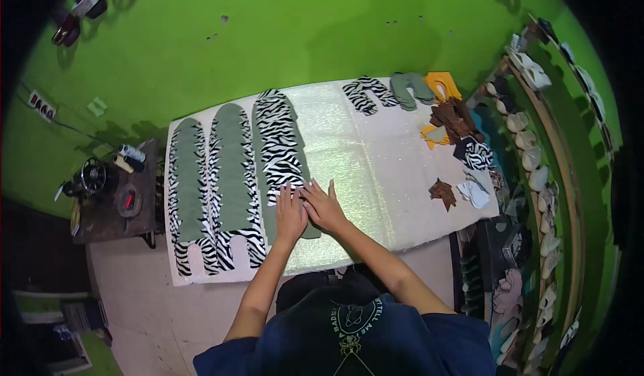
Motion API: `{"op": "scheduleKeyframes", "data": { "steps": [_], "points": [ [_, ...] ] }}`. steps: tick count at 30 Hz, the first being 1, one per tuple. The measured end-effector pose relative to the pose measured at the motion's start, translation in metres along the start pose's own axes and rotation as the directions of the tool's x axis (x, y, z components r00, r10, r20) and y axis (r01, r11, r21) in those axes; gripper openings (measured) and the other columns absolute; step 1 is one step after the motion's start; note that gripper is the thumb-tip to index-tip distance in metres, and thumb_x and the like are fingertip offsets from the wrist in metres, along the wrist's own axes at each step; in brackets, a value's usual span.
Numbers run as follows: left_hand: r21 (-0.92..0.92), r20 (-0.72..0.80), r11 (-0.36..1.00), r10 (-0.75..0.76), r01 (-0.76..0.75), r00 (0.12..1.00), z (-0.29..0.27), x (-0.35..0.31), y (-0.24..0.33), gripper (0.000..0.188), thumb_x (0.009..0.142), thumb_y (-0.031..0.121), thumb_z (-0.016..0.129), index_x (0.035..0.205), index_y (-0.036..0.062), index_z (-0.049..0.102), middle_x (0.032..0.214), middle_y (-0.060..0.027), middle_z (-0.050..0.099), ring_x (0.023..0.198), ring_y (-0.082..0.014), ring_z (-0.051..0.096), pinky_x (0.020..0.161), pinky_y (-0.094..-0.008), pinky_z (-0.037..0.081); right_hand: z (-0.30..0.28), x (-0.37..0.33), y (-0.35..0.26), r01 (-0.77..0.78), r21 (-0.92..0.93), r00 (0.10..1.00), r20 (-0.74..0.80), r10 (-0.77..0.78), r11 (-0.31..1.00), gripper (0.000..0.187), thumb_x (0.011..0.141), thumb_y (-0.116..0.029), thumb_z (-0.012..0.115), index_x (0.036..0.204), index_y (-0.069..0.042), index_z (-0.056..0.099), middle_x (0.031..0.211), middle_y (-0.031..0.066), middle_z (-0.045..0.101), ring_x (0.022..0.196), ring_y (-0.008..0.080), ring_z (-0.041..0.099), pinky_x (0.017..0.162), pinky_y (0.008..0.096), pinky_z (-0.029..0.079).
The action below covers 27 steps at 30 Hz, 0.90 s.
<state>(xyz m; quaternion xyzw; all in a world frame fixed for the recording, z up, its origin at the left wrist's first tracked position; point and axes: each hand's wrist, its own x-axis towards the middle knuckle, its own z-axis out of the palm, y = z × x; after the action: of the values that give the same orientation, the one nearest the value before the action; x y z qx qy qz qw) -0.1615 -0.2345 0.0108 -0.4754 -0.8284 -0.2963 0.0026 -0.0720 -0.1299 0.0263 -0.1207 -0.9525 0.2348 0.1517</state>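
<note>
My left hand (290,216) lies flat on the lower end of a column of overlapping zebra-print pieces (278,141), fingers stretched out. Close beside it, my right hand (324,206) rests with fingers extended and thumb angled toward the left hand. Under the zebra print, grey-green pieces (295,116) show along the right edge and below the hands. Two more columns to the left, a middle column (232,165) and a far-left column (190,175), have grey-green centres with zebra-print edges and U-shaped cutouts at the near end. What lies beneath my palms is hidden.
A pale sheet with a shiny strip (335,148) covers the table. At right lie zebra-print (367,94), grey-green (410,89), yellow (441,84) and brown pieces (455,119). A small side table (127,208) stands left; a rack of shoes (530,141) is at right.
</note>
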Motion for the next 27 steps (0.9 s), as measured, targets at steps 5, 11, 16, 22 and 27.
{"op": "scheduleKeyframes", "data": {
  "steps": [5,11,16,22,27],
  "points": [
    [-0.002,-0.059,0.986,0.167,-0.167,0.984,0.019,0.034,0.048,0.036,0.078,0.017,0.051,0.110,-0.0002,0.050,0.128,-0.0187,0.038,0.119,-0.0357,0.034,0.096,-0.0471,0.026,-0.038,-0.015,0.029,-0.137,0.011,0.980,-0.141,0.137,0.991,0.034,0.083,-0.015,0.046,0.116,-0.006,0.049,0.122,0.0102,0.047,0.122,0.0270,0.035,0.100,0.0596,0.003],
    [-0.042,-0.017,0.964,0.264,-0.264,0.964,0.048,0.066,0.094,0.032,0.078,0.017,0.053,0.107,0.0040,0.053,0.126,-0.0174,0.040,0.117,-0.0351,0.035,0.094,-0.0483,0.026,-0.080,-0.051,0.080,-0.278,-0.007,0.935,-0.231,0.269,0.961,0.026,0.081,-0.011,0.049,0.107,-0.008,0.054,0.112,0.0079,0.052,0.112,0.0243,0.044,0.100,0.0593,0.006],
    [-0.040,0.013,0.943,0.331,-0.330,0.944,0.080,0.098,0.131,0.029,0.077,0.016,0.054,0.103,0.0050,0.055,0.125,-0.0162,0.041,0.117,-0.0341,0.035,0.093,-0.0467,0.026,-0.109,-0.079,0.128,-0.376,-0.021,0.896,-0.261,0.358,0.926,0.021,0.080,-0.010,0.051,0.100,-0.010,0.058,0.107,0.0057,0.054,0.108,0.0217,0.047,0.100,0.0591,0.009],
    [-0.094,-0.029,0.921,0.377,-0.378,0.926,0.119,0.151,0.173,0.026,0.076,0.014,0.053,0.100,0.0036,0.054,0.123,-0.0171,0.043,0.117,-0.0339,0.036,0.093,-0.0503,0.026,-0.146,-0.089,0.194,-0.361,-0.068,0.894,-0.309,0.325,0.930,0.016,0.079,-0.011,0.053,0.094,-0.010,0.059,0.101,0.0043,0.055,0.105,0.0209,0.049,0.098,0.0604,0.011],
    [-0.005,-0.059,0.927,0.374,-0.374,0.926,0.151,0.205,0.200,0.029,0.077,0.016,0.051,0.102,0.0016,0.054,0.123,-0.0164,0.042,0.119,-0.0334,0.033,0.094,-0.0516,0.024,-0.187,-0.081,0.249,-0.330,-0.159,0.903,-0.341,0.262,0.931,0.016,0.077,-0.011,0.055,0.091,-0.010,0.060,0.100,0.0040,0.055,0.107,0.0198,0.047,0.097,0.0615,0.013]
  ]
}}
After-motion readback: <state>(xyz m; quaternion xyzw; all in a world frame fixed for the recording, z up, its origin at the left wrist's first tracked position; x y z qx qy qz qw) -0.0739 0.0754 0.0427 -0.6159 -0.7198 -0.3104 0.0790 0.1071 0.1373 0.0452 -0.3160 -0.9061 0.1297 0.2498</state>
